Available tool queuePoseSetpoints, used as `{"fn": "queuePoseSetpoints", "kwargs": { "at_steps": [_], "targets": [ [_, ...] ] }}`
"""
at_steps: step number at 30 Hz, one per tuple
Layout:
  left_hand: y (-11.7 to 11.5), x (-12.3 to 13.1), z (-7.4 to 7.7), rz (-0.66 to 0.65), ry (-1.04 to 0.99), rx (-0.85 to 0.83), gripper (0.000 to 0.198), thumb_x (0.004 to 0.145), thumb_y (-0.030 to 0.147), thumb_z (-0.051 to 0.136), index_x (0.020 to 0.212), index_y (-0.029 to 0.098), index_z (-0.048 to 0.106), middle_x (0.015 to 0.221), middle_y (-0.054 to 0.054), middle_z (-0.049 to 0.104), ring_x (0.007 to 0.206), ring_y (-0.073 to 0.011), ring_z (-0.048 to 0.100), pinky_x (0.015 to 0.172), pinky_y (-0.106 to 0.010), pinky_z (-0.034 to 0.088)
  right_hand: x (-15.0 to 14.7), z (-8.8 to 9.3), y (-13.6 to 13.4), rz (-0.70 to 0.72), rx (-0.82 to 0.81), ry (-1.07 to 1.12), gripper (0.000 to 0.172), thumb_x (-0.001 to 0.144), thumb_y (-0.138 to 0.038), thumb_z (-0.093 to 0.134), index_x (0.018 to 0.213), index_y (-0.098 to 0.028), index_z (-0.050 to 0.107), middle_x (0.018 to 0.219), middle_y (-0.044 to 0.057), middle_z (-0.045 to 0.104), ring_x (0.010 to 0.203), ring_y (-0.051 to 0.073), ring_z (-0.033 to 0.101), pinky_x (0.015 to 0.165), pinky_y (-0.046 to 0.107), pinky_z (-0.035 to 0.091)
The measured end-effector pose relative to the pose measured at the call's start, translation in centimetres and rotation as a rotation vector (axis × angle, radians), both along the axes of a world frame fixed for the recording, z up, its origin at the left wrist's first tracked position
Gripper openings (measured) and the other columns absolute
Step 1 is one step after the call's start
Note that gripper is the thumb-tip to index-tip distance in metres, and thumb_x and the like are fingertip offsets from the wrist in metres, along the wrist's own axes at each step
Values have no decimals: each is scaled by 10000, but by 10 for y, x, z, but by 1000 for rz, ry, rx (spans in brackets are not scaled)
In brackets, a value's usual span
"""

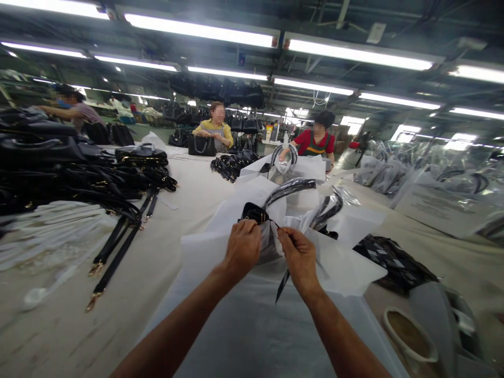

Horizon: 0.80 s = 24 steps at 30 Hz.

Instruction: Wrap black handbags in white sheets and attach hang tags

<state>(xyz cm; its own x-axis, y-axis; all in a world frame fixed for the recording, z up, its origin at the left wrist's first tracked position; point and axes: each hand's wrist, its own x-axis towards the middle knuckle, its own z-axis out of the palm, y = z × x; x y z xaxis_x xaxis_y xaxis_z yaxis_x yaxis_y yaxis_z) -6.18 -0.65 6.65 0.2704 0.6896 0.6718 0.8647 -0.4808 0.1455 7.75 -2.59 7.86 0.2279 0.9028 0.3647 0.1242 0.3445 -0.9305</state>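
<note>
A bag wrapped in white tissue paper (220, 252) lies in front of me, its arched handles (291, 188) covered in clear plastic. My left hand (244, 244) is closed at the bag's opening, beside a black piece with gold-coloured metal parts (255, 212); its fingertips are mostly hidden. My right hand (297, 254) pinches a thin black cord (274, 226) that runs toward the left hand. Below the hands hangs a narrow black strip (282, 287) with a pointed end; where it is attached is hidden.
Black bags (43, 152) and straps with gold clips (118, 252) pile up at left. Plastic-wrapped bags (441, 194) stand at right, near dark labelled packets (394, 262) and a tape roll (409, 333). Across the table (189, 184), co-workers (214, 128) handle bags.
</note>
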Motion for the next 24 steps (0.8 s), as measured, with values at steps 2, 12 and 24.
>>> {"fn": "queuePoseSetpoints", "kwargs": {
  "at_steps": [2,12,24],
  "targets": [
    [14,-5,15,-18,-141,-67,236,859,118,409,922,140,636,983,-98,624,930,-219,546,841,-369,457,-4,1,11,-26,-2,-34,323,703,-477,598,763,-164,648,530,-51,439,498,98,362,485,239,321],
    [58,-11,38,-299,-512,-473,253,700,68,408,789,155,628,714,9,627,707,-125,569,673,-228,443,-8,1,38,-89,-13,-263,327,694,-448,509,754,-167,665,464,-54,442,471,120,398,531,272,324],
    [84,-15,45,-435,-238,-662,275,682,116,492,851,148,706,719,-7,671,690,-143,594,618,-205,432,-7,4,49,-19,-44,-305,330,680,-453,517,758,-175,677,459,-51,442,463,129,400,510,273,291]
  ]
}}
